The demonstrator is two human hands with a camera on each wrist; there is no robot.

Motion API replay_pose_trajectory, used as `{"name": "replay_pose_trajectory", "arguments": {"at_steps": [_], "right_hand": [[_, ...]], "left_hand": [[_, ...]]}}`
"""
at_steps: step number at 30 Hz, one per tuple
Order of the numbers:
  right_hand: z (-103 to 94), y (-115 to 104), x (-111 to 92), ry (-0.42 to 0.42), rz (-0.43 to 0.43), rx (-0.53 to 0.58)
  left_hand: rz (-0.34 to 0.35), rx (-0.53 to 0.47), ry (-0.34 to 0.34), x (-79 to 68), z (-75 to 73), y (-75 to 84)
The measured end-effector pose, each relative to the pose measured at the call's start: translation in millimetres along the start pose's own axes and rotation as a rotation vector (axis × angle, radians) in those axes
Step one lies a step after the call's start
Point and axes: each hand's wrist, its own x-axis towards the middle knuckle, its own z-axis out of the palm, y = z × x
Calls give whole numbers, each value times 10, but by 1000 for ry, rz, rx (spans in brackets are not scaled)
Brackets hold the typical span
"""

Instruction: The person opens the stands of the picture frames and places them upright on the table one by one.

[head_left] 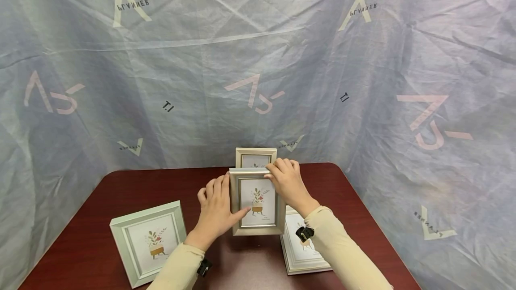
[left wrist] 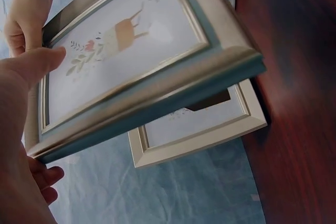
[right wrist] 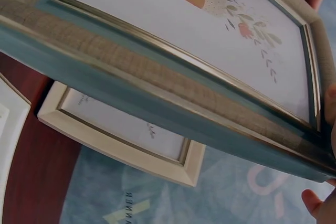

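Both hands hold a photo frame (head_left: 259,231) with a brushed silver-brown face, blue-green edges and a potted-plant print. My left hand (head_left: 215,205) grips its left side, thumb across the front and fingers at the edge and behind. At the upper right corner, my right hand (head_left: 288,182) grips the top edge with curled fingers. Directly behind is a cream photo frame (head_left: 256,151), partly covered by the held one. In the left wrist view, the held frame (left wrist: 147,85) tilts in front of the cream frame (left wrist: 199,144).
A pale green photo frame (head_left: 153,241) stands angled at the left of the dark red table (head_left: 209,254). To the right, a white photo frame (head_left: 308,266) is partly hidden by the right forearm. A grey printed cloth (head_left: 209,115) hangs round the table's back and sides.
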Motion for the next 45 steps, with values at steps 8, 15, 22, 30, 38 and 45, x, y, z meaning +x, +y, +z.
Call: {"name": "replay_pose_trajectory", "arguments": {"at_steps": [8,15,22,30,38,45], "right_hand": [[191,-33,-37,35,-10,7],[343,-28,-114,44,-13,22],[455,-22,-165,63,-10,29],[506,-31,-207,55,-16,23],[556,-20,-250,29,-20,30],[597,-2,-282,26,-12,47]], "left_hand": [[-84,-16,0,38,24,-8],[-101,-3,3,28,65,-19],[-111,22,-6,8,94,-35],[-152,22,-67,-6,101,-28],[-159,42,-93,-23,126,-30],[-153,56,-104,-24,145,-28]]}}
